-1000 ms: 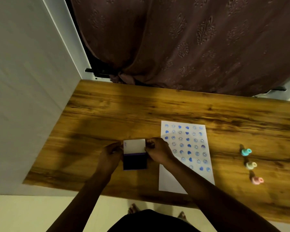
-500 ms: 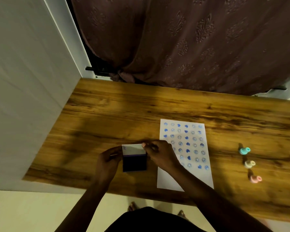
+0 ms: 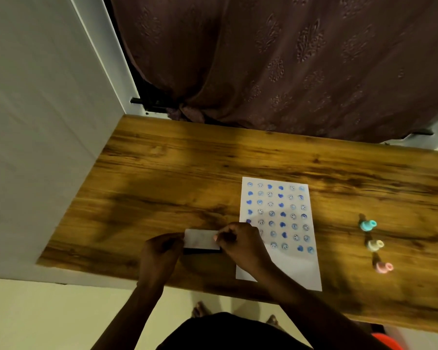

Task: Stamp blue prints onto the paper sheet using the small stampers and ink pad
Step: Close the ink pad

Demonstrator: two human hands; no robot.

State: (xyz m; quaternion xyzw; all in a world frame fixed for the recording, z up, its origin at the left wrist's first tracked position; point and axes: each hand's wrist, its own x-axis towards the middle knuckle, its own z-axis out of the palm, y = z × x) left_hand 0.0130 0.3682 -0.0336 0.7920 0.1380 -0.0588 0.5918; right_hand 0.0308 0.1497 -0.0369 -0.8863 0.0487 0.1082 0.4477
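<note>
The ink pad lies on the wooden table, its white lid folded down almost flat over the dark base. My left hand grips its left end and my right hand pinches the lid's right edge. To the right lies the white paper sheet, covered with rows of blue hearts and smiley prints. Three small stampers stand apart at the right: a teal stamper, a cream stamper and a pink stamper.
A grey wall panel borders the table's left side and a maroon curtain hangs behind it. The table's near edge runs just below my wrists. My feet show on the pale floor.
The white lid has swung down from upright to nearly flat, hiding the dark blue pad. Both hands stayed at the ink pad's ends.
</note>
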